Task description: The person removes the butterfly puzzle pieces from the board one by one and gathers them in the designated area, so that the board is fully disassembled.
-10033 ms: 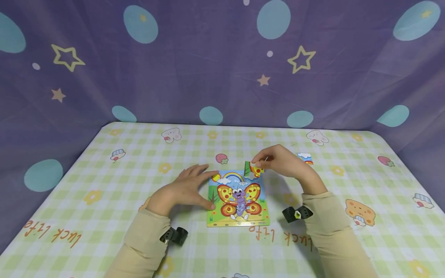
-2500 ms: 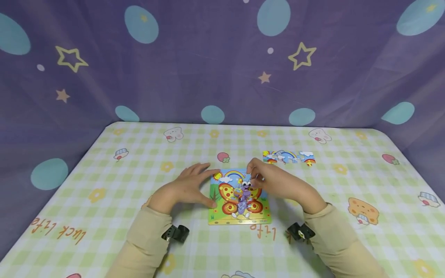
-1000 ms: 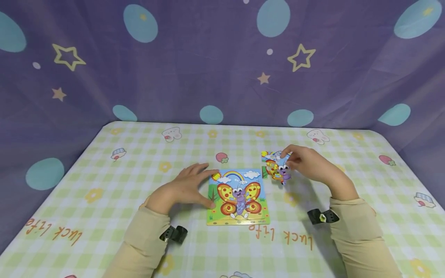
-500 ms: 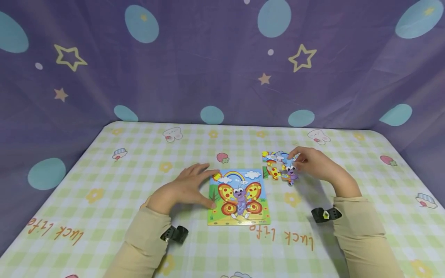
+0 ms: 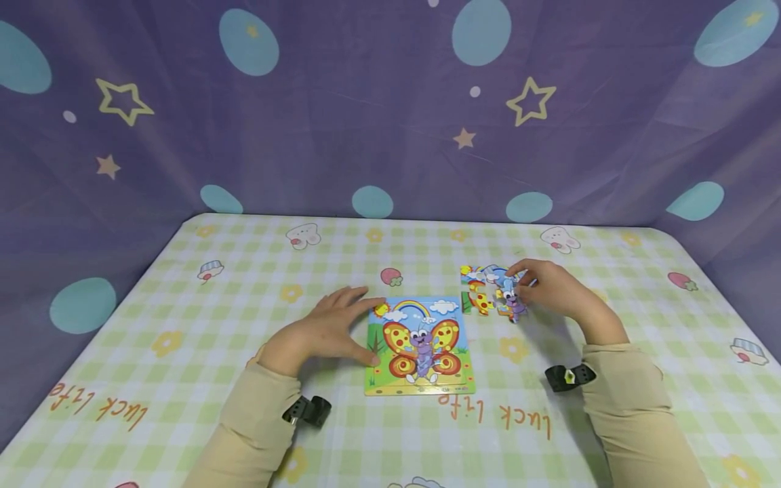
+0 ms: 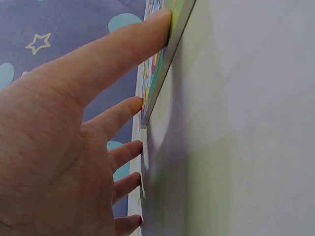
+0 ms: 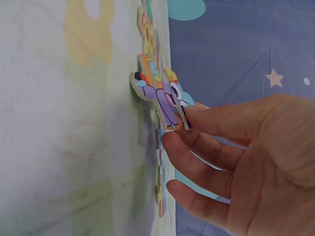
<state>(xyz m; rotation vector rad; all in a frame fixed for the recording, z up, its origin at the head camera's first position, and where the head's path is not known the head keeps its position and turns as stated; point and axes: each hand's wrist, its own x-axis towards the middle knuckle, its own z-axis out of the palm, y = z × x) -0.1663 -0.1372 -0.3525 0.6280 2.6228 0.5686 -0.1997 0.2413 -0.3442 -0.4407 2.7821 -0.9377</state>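
Note:
A puzzle board [image 5: 396, 392] with a butterfly picture lies in the middle of the table. My left hand [image 5: 326, 332] rests at its left side with spread fingers; in the left wrist view the thumb [image 6: 147, 34] lies on the board's face and the index fingertip touches its edge. To the board's right, my right hand [image 5: 558, 295] pinches a puzzle piece [image 5: 511, 303] showing the butterfly's purple head. The right wrist view shows that piece [image 7: 160, 101] tilted between thumb and fingers. It is close beside a laid wing piece [image 5: 480, 298] and below a row of sky pieces [image 5: 477, 273], partly hidden by the hand.
A green and white checked tablecloth [image 5: 183, 400] covers the table. Behind it hangs a purple curtain [image 5: 390, 122] with stars and blue ovals. Black wrist straps [image 5: 570, 377] sit over both sleeves.
The wing piece, held over the board earlier, now lies at the right. My right hand has carried the head piece from the board to beside it, shifting slightly right lately. The left hand stays put.

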